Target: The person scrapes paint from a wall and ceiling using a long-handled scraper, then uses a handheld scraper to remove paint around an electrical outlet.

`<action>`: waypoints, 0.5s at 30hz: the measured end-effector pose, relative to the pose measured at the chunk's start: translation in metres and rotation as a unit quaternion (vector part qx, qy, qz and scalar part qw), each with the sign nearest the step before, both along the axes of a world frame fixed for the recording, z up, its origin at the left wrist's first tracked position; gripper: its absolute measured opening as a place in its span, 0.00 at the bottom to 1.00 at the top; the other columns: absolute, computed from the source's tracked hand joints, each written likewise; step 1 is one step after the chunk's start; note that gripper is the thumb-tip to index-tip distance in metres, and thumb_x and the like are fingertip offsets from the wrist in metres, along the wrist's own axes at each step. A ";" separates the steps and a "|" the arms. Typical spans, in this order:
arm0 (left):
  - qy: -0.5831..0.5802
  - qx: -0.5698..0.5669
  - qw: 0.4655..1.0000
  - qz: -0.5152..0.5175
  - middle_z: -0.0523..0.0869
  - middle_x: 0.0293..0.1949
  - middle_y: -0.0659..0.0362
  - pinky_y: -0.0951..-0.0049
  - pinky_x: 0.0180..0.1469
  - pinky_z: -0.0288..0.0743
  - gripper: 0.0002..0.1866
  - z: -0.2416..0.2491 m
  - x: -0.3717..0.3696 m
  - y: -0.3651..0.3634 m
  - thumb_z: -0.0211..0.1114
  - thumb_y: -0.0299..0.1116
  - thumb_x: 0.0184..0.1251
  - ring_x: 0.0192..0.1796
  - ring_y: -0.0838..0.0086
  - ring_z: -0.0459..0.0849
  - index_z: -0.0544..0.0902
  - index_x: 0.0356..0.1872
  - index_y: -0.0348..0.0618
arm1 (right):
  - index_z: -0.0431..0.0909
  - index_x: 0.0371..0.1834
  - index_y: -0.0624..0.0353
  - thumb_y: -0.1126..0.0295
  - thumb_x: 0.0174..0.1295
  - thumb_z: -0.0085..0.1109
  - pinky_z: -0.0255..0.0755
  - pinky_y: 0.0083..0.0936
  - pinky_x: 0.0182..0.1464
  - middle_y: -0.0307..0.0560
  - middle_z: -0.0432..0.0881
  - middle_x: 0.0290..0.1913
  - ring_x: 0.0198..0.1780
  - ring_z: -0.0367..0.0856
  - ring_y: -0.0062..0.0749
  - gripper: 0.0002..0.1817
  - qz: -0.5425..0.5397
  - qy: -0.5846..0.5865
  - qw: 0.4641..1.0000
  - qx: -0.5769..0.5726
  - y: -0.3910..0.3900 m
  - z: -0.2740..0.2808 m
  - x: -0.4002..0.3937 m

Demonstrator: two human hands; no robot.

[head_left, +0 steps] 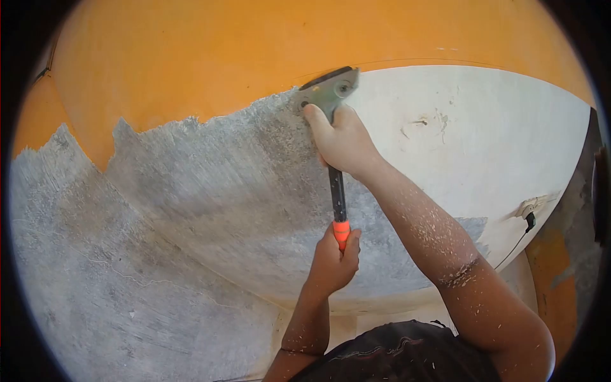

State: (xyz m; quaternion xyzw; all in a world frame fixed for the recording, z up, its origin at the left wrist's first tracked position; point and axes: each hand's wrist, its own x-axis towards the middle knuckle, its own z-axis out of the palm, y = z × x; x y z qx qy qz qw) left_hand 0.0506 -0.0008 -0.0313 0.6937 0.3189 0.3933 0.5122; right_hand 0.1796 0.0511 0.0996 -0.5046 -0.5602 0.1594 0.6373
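Note:
A long-handled wall scraper (338, 197) with a wide metal head, a black shaft and an orange section on its handle is held nearly upright against the wall. Close below the head, my right hand (344, 141) is wrapped round the shaft, thumb pointing up. Lower down, my left hand (334, 261) grips the handle at the orange section. The blade lies along the border where orange paint (191, 57) meets bare grey wall (210, 178) and white paint (471, 140). Pale flakes cling to my right forearm.
At the right, a wall socket (533, 205) has a black plug (530, 221) in it, its cable hanging down. A small hole with a mark (420, 121) shows in the white paint. A wall corner runs diagonally at the left. Dark clothing (401, 353) fills the bottom.

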 end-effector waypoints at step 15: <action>0.180 -0.104 0.977 -0.048 0.74 0.19 0.64 0.75 0.25 0.67 0.17 -0.264 0.006 -0.046 0.63 0.45 0.59 0.21 0.80 0.72 0.76 0.26 0.40 | 0.75 0.29 0.60 0.66 0.55 0.55 0.73 0.30 0.42 0.42 0.75 0.28 0.33 0.77 0.30 0.08 0.240 0.445 0.825 -0.253 -0.098 -0.273 0.086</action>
